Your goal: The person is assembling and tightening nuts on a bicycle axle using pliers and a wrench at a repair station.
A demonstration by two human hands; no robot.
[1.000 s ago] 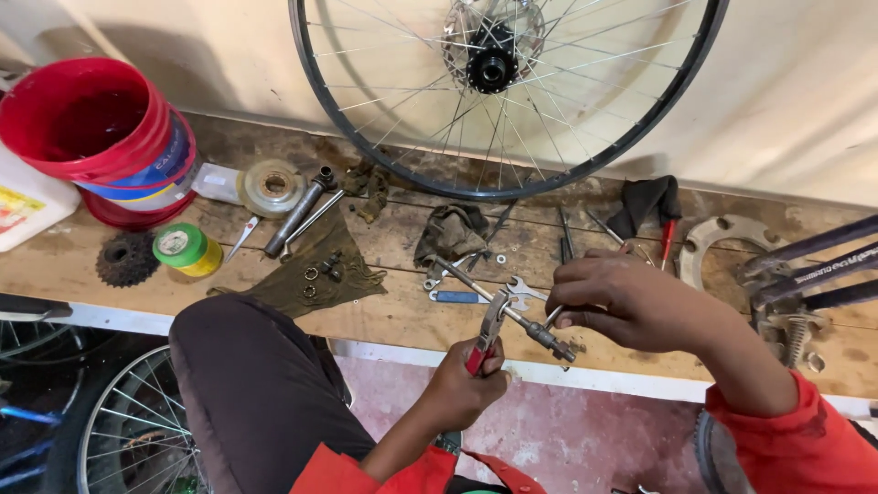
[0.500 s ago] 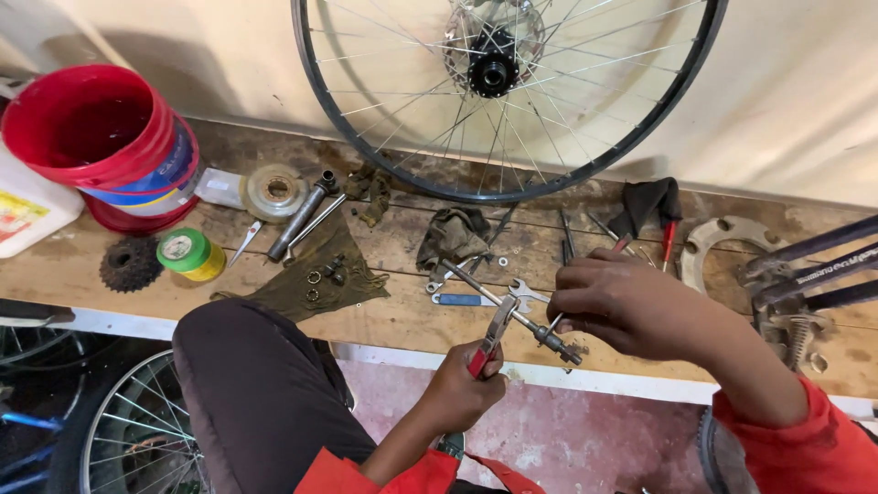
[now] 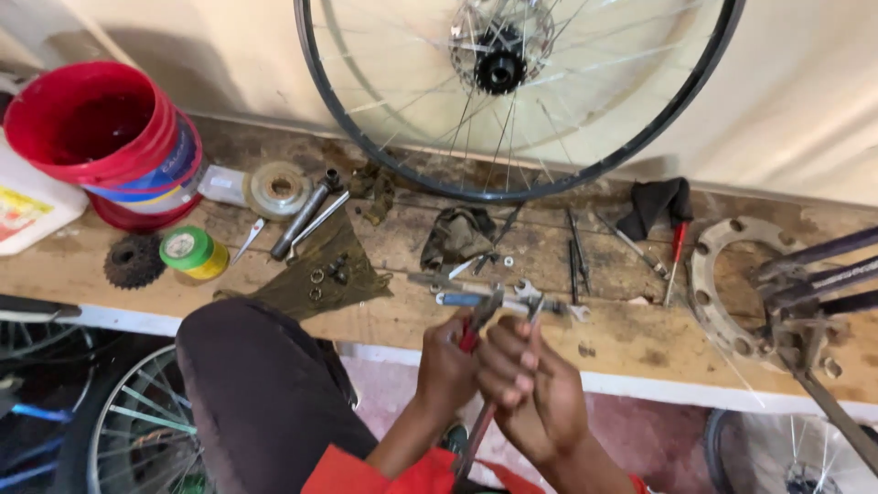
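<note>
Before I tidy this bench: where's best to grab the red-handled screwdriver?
Probably the red handle of the red-handled screwdriver, from above. It lies flat on the wooden bench, handle toward the wall beside the black cloth, thin shaft pointing at the bench edge.

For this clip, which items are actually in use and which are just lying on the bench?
In use:
left hand
red-handled pliers
right hand
long thin metal rod

Lying about:
red plastic bucket
green tape roll
black toothed sprocket
spoked bicycle wheel
red-handled screwdriver
</note>
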